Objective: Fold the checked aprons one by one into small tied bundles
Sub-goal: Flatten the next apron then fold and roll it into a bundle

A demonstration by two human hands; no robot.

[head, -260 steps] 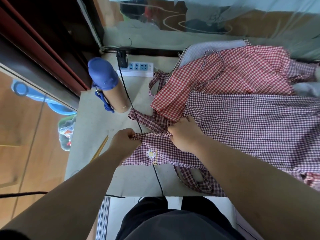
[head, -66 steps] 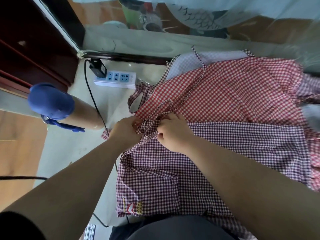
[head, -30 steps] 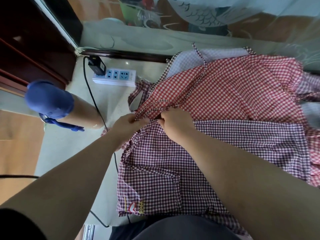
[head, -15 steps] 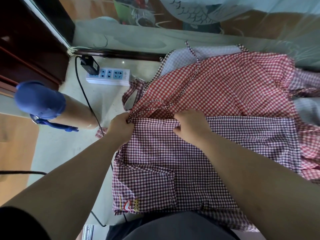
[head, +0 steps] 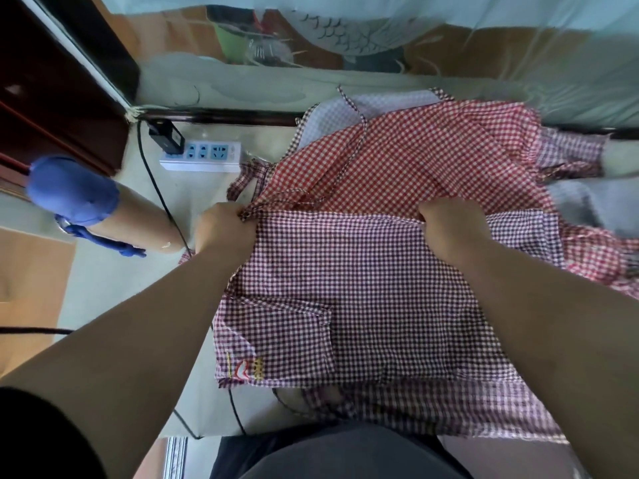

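A dark maroon checked apron (head: 363,299) lies spread flat in front of me, its pocket with a small embroidered patch at the lower left. My left hand (head: 224,229) grips the apron's far left corner. My right hand (head: 453,226) grips the far edge further right. Between the two hands that edge is stretched straight. Behind it lies a bright red checked apron (head: 432,160) with its thin ties looped on top, over a pale checked cloth (head: 345,112).
A white power strip (head: 202,155) with a black plug sits at the back left, its black cable (head: 155,191) running under the apron. A tan roll with a blue cap (head: 72,191) stands on the left. The table (head: 114,271) ends on the left and near side.
My hands have moved apart along the maroon apron's far edge, the right one going right, and the edge is now pulled taut. Earlier they were close together at the ties.
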